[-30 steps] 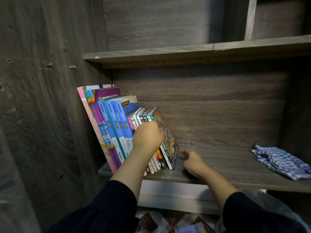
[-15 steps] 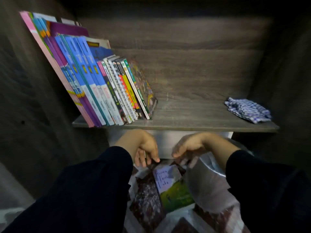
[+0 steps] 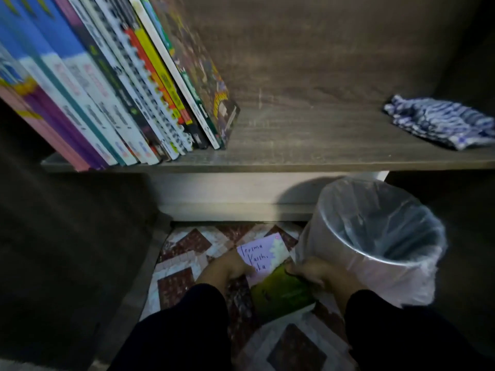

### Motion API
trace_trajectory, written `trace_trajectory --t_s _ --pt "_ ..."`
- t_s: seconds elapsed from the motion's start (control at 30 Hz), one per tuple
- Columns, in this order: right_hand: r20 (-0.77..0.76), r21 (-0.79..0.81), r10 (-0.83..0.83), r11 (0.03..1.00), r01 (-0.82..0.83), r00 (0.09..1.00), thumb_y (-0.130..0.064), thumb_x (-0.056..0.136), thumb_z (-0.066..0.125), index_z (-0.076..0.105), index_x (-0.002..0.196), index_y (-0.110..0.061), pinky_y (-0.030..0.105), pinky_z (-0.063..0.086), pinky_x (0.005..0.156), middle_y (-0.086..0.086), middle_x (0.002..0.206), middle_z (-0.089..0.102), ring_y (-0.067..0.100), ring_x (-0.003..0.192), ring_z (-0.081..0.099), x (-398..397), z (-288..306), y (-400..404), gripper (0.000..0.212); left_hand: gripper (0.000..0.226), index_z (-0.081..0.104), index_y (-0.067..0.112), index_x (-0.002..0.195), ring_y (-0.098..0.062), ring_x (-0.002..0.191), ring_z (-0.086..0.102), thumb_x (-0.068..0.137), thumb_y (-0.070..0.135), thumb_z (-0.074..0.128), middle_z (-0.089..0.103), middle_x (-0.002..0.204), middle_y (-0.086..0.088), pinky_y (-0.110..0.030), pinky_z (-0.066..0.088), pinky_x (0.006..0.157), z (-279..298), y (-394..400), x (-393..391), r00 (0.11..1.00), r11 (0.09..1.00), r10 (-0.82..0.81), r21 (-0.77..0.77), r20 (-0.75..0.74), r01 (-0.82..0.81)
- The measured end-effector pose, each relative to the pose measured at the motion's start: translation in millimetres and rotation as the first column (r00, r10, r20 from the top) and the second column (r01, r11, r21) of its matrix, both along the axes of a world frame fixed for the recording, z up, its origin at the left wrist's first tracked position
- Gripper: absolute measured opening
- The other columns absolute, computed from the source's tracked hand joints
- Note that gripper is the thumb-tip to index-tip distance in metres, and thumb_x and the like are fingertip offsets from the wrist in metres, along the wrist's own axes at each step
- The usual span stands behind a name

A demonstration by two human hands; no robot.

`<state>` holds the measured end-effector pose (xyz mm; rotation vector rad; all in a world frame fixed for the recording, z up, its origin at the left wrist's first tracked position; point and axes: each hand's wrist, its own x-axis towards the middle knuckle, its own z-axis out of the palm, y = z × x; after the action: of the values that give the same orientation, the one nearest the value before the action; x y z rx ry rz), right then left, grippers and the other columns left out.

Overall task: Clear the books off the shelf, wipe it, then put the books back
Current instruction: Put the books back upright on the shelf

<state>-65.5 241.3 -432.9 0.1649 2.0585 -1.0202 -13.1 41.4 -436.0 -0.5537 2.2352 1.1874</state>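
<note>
Roughly a dozen books [image 3: 115, 84] lean leftward as a row at the left end of the shelf [image 3: 308, 153], their glossy spines in pink, purple, blue, white and yellow, and the last one at the right showing a busy, dark cartoon cover. We see that the shelf is a flat board of grey-brown wood grain, matte and faintly scuffed. Below it, on a floor [image 3: 184, 250] of dark red and white diamond tiles, lies a thin green book [image 3: 281, 290] with a pale pink handwritten note [image 3: 263, 253] on its upper part. Our left hand [image 3: 223, 269] grips the left edge of this book, fingers curled down over it beside the note. Our right hand [image 3: 312, 271] holds the right edge, fingers bent round it. Both arms are in dark sleeves. Just right of that hand stands a round bin [image 3: 380, 236] lined with a crinkled clear plastic bag. Up on the far right of the shelf, well apart from the books, a crumpled blue-and-white checked cloth [image 3: 442, 121] lies in soft folds.
</note>
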Motion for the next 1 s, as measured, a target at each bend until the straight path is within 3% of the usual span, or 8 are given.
trace_trajectory --t_s 0.1,0.27,0.33,0.57,0.67,0.77,0.9,1.0 --pt "0.109 -0.106 -0.112 0.987 0.124 0.988 -0.028 0.087 0.066 0.060 0.092 -0.008 0.023 0.049 0.054 0.004 0.079 0.062 0.016 0.069 0.061 -2 -12 -6 0.021 0.065 0.052 0.012 0.135 -0.030 0.119 0.055 0.075 0.013 0.075 0.055 0.137 -0.012 -0.049 0.045 0.102 -43 2 -9 0.978 0.955 0.210 0.214 -0.005 -0.204" --pt "0.164 -0.145 -0.194 0.965 0.218 0.967 -0.028 0.077 0.076 0.067 0.100 -0.005 0.044 0.056 0.086 0.018 0.096 0.072 0.032 0.088 0.070 3 -31 -14 0.034 0.038 0.063 0.007 0.118 -0.038 0.109 0.062 0.081 0.010 0.073 0.065 0.119 -0.019 -0.058 0.048 0.094 -48 21 7 0.857 0.738 0.468 0.438 0.214 -0.513" --pt "0.146 -0.150 -0.222 0.958 0.244 0.964 -0.022 0.078 0.076 0.066 0.103 -0.002 0.043 0.056 0.085 0.020 0.101 0.071 0.034 0.092 0.069 7 -30 -15 0.033 0.026 0.066 0.008 0.108 -0.041 0.104 0.063 0.083 0.007 0.070 0.067 0.112 -0.021 -0.059 0.048 0.091 -47 27 13 0.829 0.706 0.473 0.436 0.298 -0.559" --pt "0.101 -0.253 -0.277 0.922 0.294 0.955 -0.009 0.069 0.081 0.063 0.101 0.000 0.044 0.059 0.078 0.020 0.092 0.071 0.034 0.082 0.070 12 -31 -15 0.037 0.034 0.060 0.000 0.111 -0.041 0.098 0.063 0.078 -0.004 0.063 0.063 0.112 -0.025 -0.054 0.053 0.088 -50 32 23 0.780 0.677 0.533 0.387 0.328 -0.626" --pt "0.044 -0.377 -0.268 0.888 0.264 0.962 0.003 0.071 0.075 0.060 0.086 -0.006 0.030 0.057 0.062 0.012 0.081 0.067 0.024 0.069 0.065 9 -19 -21 0.023 0.041 0.061 0.002 0.110 -0.040 0.091 0.063 0.072 -0.011 0.063 0.065 0.107 -0.022 -0.048 0.057 0.077 -42 28 21 0.736 0.586 0.634 0.475 0.236 -0.657" --pt "-0.058 -0.483 -0.312 0.840 0.247 0.948 0.014 0.065 0.073 0.055 0.091 -0.013 0.030 0.055 0.063 0.006 0.088 0.063 0.020 0.075 0.062 3 -12 -24 0.042 0.059 0.054 0.007 0.119 -0.032 0.093 0.062 0.066 -0.017 0.060 0.065 0.109 -0.013 -0.039 0.056 0.066 -27 23 12 0.681 0.551 0.728 0.521 0.080 -0.652" --pt "-0.089 -0.557 -0.261 0.814 0.169 0.961 0.022 0.041 0.068 0.040 0.123 -0.026 0.030 0.053 0.055 0.005 0.108 0.060 0.021 0.094 0.060 -5 -18 -24 0.099 0.073 0.041 0.018 0.126 -0.029 0.101 0.059 0.068 -0.026 0.049 0.061 0.113 -0.007 -0.039 0.056 0.067 -26 14 8 0.669 0.571 0.741 0.587 -0.066 -0.574" --pt "-0.226 -0.358 -0.034 0.932 -0.050 0.973 0.008 0.047 0.069 0.038 0.131 -0.035 0.042 0.060 0.059 0.007 0.121 0.057 0.028 0.104 0.060 1 -27 -21 0.099 0.036 0.056 0.011 0.121 -0.023 0.095 0.061 0.088 -0.005 0.055 0.064 0.115 -0.012 -0.032 0.056 0.075 -32 16 13 0.796 0.773 0.583 0.417 -0.166 -0.479"
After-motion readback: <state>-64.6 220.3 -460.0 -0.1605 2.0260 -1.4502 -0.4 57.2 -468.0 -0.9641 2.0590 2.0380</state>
